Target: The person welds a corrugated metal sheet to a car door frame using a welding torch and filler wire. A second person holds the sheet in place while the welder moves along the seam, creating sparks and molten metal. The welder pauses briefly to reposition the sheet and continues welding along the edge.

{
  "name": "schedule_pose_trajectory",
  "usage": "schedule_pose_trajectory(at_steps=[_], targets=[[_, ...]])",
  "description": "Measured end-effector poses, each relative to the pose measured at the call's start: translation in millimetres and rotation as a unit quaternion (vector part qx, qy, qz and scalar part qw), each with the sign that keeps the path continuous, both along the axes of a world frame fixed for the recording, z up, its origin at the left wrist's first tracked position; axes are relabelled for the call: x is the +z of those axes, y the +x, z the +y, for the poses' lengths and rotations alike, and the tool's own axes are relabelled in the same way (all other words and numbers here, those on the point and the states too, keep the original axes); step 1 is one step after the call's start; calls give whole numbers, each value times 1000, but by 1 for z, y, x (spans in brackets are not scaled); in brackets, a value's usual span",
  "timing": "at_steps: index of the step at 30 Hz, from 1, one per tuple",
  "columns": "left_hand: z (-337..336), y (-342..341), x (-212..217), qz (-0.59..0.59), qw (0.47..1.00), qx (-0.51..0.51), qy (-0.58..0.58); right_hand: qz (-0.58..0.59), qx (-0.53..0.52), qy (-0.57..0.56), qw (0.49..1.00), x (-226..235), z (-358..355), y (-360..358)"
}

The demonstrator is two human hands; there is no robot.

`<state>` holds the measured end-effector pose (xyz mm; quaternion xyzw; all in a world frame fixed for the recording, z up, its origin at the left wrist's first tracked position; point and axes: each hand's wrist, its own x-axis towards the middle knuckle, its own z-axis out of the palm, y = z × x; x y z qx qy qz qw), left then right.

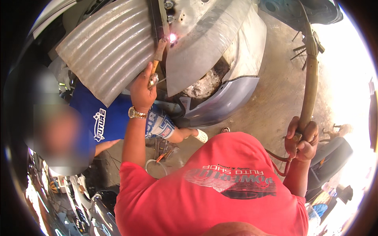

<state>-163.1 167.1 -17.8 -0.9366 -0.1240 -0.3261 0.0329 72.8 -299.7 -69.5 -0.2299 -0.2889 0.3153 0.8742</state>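
Note:
My left hand (143, 91), wearing a ring and a wristwatch, is closed around a wooden-handled tool (157, 57). The tool's far end reaches a bright pink-white glow (172, 38) at a metal edge; the kind of tool is not clear. Left of the glow lies a ribbed sheet-metal panel (112, 47); on its right is a smooth, curved grey metal panel (201, 45). Off to the right, my right hand (302, 141) is closed around the lower end of a long tan torch-like tube (310, 84). A reddish hose (280, 171) runs below that hand. The tube narrows toward the top, where its tip cannot be made out.
Someone in a blue shirt (112, 112) is close on the left, beneath the ribbed panel. A silver-blue car body panel (224, 100) curves below the grey one. Bare concrete floor (271, 74) shows at right, with a dark seat-like object (332, 163) near my right arm.

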Motion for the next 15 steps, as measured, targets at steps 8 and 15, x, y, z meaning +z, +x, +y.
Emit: schedule_pose_trajectory(at_steps=[8, 15], targets=[[15, 12, 13, 56, 998, 29, 30, -7, -6, 8, 1000, -5, 13, -6], [25, 19, 8, 74, 996, -12, 56, 9, -9, -2, 1000, -7, 18, -14]])
